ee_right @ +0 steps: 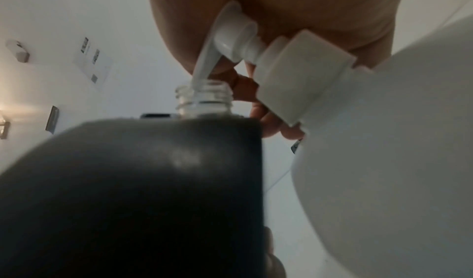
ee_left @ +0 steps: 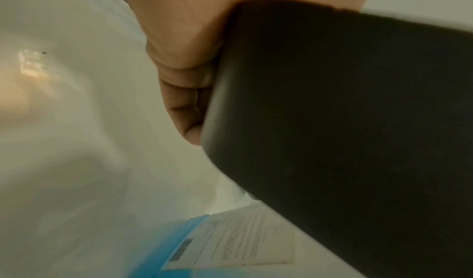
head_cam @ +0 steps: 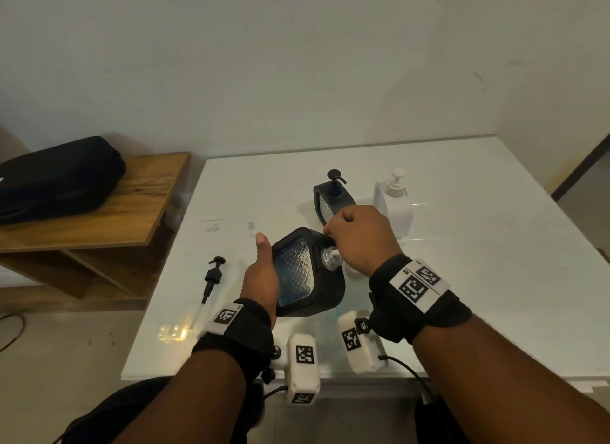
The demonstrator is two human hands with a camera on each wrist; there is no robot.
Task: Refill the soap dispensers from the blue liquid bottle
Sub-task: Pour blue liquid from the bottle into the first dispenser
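I count two black dispensers and two white pump bottles on the white glossy worktop (head_cam: 462, 245). The nearer black dispenser (head_cam: 310, 272), rounded in shape with a diamond-textured clear window showing blue liquid, is tilted and lifted in my left hand (head_cam: 260, 275); the fingers wrap round its dark shell from behind and the thumb stands up along its left edge. Its clear threaded neck (ee_right: 202, 98) is open, with no pump fitted. My right hand (head_cam: 359, 239) is curled over the pump head of a white refill bottle (ee_right: 384, 161), a smooth rounded plastic body with a ribbed collar; its fingers hold the pump top, and the white nozzle (ee_right: 204, 63) points down into the open neck. The left wrist view shows a blue and white printed label (ee_left: 217, 242) low in frame, blurred; I cannot tell which bottle it belongs to. The second black dispenser (head_cam: 331, 199) stands upright behind my right hand with its black pump on. A second white pump bottle (head_cam: 394, 202) stands upright just right of it. One loose black pump (head_cam: 211, 278) with its clear dip tube lies flat on the worktop left of my left hand. A black zipped case (head_cam: 56, 179) sits on a wooden side shelf (head_cam: 125, 219) to the left.
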